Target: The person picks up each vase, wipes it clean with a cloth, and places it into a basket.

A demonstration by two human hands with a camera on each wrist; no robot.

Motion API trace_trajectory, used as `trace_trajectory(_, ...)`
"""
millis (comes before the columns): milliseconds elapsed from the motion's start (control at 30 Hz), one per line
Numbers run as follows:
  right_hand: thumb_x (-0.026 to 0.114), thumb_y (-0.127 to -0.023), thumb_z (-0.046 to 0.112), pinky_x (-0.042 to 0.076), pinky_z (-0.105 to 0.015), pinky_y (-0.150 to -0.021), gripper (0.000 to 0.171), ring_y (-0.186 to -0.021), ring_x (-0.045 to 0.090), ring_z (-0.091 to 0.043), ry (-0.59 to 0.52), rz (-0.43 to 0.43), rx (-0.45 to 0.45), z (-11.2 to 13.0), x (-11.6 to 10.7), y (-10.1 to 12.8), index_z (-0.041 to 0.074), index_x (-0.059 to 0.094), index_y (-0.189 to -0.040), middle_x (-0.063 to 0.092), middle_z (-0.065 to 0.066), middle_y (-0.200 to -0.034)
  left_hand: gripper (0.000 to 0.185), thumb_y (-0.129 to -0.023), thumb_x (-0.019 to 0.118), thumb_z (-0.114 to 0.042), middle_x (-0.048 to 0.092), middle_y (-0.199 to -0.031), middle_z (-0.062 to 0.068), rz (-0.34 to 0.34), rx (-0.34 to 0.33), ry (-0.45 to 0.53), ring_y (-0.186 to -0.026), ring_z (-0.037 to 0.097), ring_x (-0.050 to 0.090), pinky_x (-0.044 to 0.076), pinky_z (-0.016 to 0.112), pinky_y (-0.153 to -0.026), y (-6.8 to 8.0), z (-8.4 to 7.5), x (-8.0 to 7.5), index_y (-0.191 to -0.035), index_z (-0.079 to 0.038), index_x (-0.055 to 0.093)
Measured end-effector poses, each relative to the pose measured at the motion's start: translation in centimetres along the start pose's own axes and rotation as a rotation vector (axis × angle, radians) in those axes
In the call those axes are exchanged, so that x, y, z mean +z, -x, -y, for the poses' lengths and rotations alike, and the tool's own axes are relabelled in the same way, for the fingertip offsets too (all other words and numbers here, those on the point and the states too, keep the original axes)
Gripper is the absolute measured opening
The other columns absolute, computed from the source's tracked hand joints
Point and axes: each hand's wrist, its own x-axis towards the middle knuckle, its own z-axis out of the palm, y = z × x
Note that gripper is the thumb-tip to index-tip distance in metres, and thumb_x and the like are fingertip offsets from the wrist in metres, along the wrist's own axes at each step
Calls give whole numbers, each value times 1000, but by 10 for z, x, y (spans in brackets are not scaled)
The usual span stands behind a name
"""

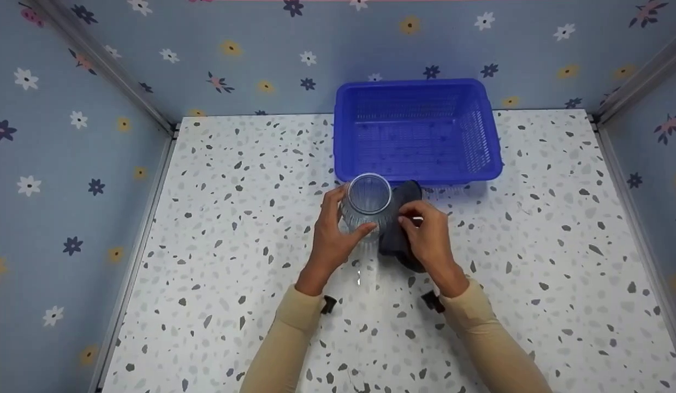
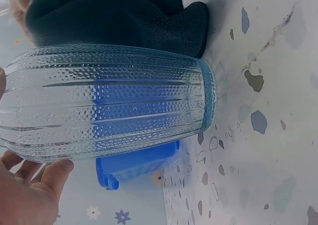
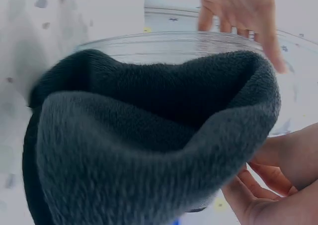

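A clear ribbed glass vase (image 1: 364,220) with a dimpled surface stands upright, its round mouth facing up in the head view. My left hand (image 1: 332,232) grips its upper body from the left, thumb on the near side and fingers around the far side. In the left wrist view the vase's base (image 2: 208,96) is right at the tabletop. My right hand (image 1: 432,237) pinches a dark grey fuzzy cloth (image 1: 393,237) between thumb and fingers. The cloth hangs in loose folds against the vase's right side, and its lower end trails close over the table.
A blue plastic basket (image 1: 341,131) with slotted walls stands just behind the vase, near the back wall (image 1: 261,54). Flower-patterned panels also rise on the left and right. The speckled white tabletop (image 1: 234,218) extends on both sides of the hands.
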Motion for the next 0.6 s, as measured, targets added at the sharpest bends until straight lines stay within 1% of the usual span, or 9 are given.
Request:
trace_trajectory(100, 75, -88, -16, 61, -47, -80, 11, -90, 74, -35, 30, 15, 9, -13, 7, 1, -7, 73, -95, 74, -21, -94, 84, -84, 93, -27, 48, -156, 12, -1, -6, 4, -148, 26, 46, 49, 42, -112, -1, 0, 1, -150, -4, 47)
trace_trajectory(300, 74, -88, -15, 56, -45, -77, 12, -85, 70, -33, 102, 71, 65, -32, 21, 4, -6, 72, -94, 74, -20, -92, 83, -84, 93, -28, 48, -156, 10, -5, -17, 18, -148, 26, 46, 48, 42, -114, -1, -1, 0, -150, -6, 47)
trace_trajectory(433, 74, -88, -15, 55, -46, -77, 11, -84, 70, -34, 110, 88, 84, -37, 25, 4, -6, 72, -93, 73, -20, -90, 82, -84, 92, -27, 48, -155, 10, -8, -12, 18, -148, 26, 46, 47, 42, -114, 0, 0, 0, -149, -6, 47)
trace_trajectory(600, 73, -88, -15, 55, -43, -78, 11, -85, 70, -32, 97, 73, 89, -38, 24, 5, -6, 73, -93, 74, -20, -91, 83, -84, 93, -26, 48, -156, 12, -2, -12, 24, -148, 27, 45, 45, 41, -116, -1, -1, 1, -149, -4, 47)
